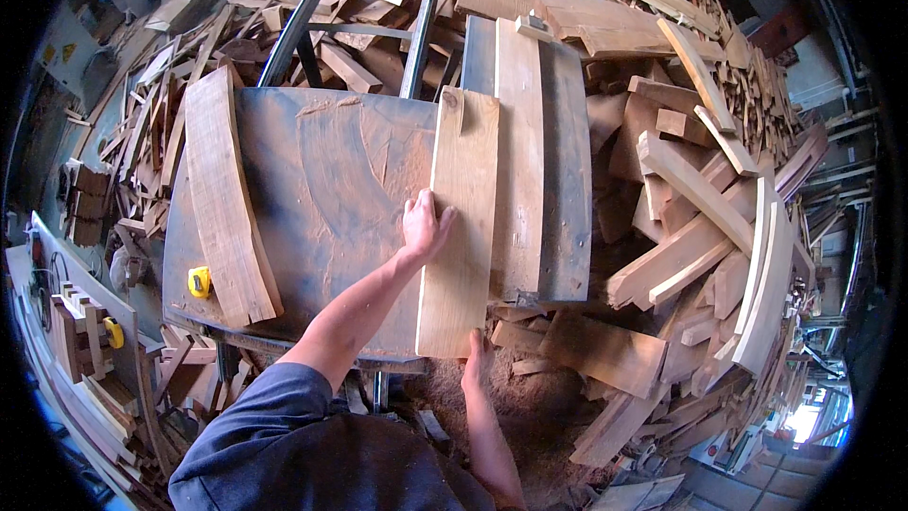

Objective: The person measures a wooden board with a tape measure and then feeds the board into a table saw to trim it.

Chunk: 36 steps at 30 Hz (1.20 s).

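Observation:
A pale wooden board (463,189), with a knot near its far end, lies lengthwise on the dusty metal machine table (350,170). My left hand (427,225) is closed on the board's left edge, about midway along it. At the near end, my right hand (476,360) grips the right corner; some of its fingers are hidden beneath or behind the wood. Close along the board's right side runs a longer plank (520,161), resting on a separate metal table section (565,180). A wider, rough-edged plank (227,199) lies at the table's left side.
A yellow tape measure (199,282) sits by the left plank, near the table's front edge. Two dark metal rails (421,33) extend from the far side. Heaped wood offcuts (700,199) surround the table, with sawdust (539,407) below on the right. A second yellow tape (113,332) is at far left.

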Tool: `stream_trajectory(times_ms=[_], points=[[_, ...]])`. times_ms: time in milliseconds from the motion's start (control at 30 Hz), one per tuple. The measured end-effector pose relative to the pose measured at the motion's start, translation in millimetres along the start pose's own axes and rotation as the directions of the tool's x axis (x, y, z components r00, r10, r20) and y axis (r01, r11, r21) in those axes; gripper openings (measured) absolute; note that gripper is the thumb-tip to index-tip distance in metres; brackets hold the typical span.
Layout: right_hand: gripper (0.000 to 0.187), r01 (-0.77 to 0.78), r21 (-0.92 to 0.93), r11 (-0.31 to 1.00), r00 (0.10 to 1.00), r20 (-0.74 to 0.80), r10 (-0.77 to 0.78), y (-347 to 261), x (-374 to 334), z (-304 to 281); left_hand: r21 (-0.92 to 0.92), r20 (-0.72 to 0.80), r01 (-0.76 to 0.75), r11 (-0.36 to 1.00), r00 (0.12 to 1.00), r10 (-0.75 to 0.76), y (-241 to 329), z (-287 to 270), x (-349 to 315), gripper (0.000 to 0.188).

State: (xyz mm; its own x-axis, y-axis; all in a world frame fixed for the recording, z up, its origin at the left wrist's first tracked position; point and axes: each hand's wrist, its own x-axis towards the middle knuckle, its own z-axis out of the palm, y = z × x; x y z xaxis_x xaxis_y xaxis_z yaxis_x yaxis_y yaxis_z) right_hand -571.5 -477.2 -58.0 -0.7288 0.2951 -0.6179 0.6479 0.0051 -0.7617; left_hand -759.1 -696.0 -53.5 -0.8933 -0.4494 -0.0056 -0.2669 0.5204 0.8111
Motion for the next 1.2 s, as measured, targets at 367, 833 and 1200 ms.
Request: stream_trajectory(times_ms=[367, 833, 1200], points=[[0.067, -0.007, -0.019, 1.000, 1.000, 0.029, 0.008, -5.9, 5.8, 2.7, 0.003, -0.013, -0.004, 1.000, 1.000, 0.004, 1.4, -1.3, 9.8, 0.038], [0.095, 0.710, -0.613, -0.346, 0.535, 0.790, -0.300, -79.9, -9.0, 3.3, -0.033, 0.007, 0.024, 0.999, 1.000, -0.024, 0.5, -0.9, 15.9, 0.037], [0.083, 0.716, -0.575, -0.396, 0.449, 0.813, -0.370, -82.9, 5.7, 13.6, -0.014, -0.009, 0.026, 1.000, 1.000, -0.026, -6.6, 1.1, 21.3, 0.038]])
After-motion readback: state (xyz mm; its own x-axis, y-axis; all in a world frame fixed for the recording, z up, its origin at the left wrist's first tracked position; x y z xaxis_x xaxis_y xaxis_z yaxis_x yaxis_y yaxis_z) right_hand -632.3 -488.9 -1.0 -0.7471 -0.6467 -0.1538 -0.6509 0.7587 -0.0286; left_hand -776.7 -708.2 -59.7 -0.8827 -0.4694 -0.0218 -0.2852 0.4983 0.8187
